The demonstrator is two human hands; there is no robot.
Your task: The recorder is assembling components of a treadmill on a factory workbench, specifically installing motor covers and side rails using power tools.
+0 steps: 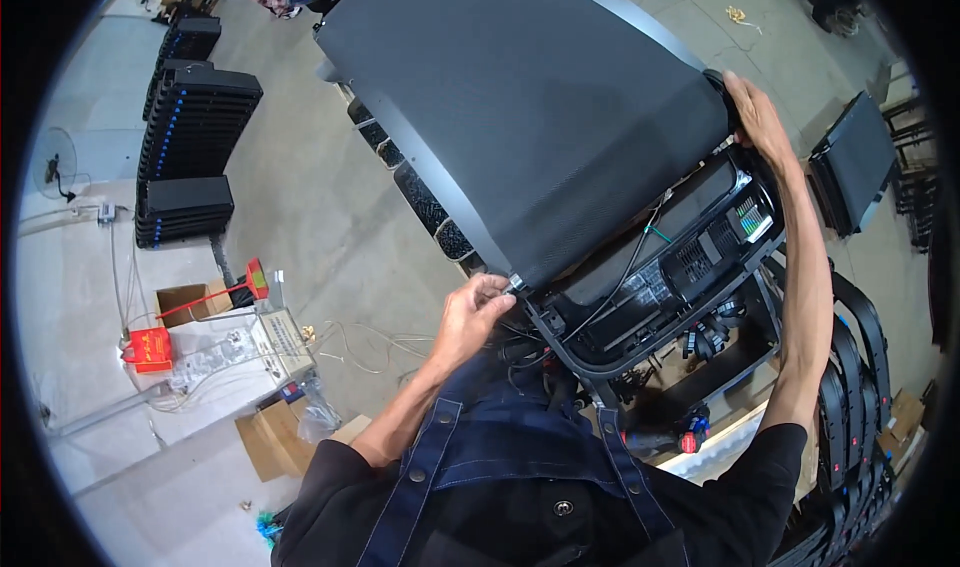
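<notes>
A treadmill deck with a wide black belt (530, 97) and grey side rails (440, 182) lies in front of me. At its near left corner my left hand (470, 312) is closed, thumb and fingertips pinching a small shiny metal end piece (516, 282). My right hand (757, 122) reaches the near right corner, its fingers bent over the edge against a dark part that I cannot make out. Just below the belt's near edge sits the black front frame (650, 287), holding a dark motor housing, thin cables and a green tie (657, 234).
Stacked black panels (195, 137) stand at the left, near a red-handled tool (255, 280) and a cardboard box (275, 442). Black curved frames (850, 397) crowd the lower right. Another treadmill deck (855, 162) leans at the right. Loose wires (360, 337) trail on the floor.
</notes>
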